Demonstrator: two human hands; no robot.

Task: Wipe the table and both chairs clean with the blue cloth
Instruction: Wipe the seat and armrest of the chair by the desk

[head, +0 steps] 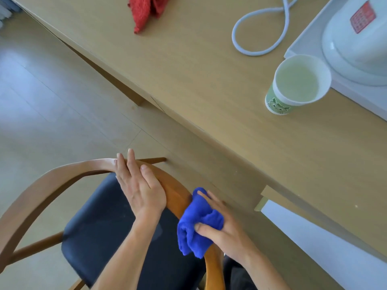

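Now R hand point(224, 227) grips fuzzy blue cloth point(196, 222) on curved wood chair point(176, 191) rail.

No text can be read. A red square label point(363, 17) with rows of tiny marks sits on the white rounded plastic appliance point(356, 38), well beyond the fingertips, too blurred to make out. The green-and-white paper cup point(293, 86) carries a printed green cartoon creature point(277, 106), with no legible words.
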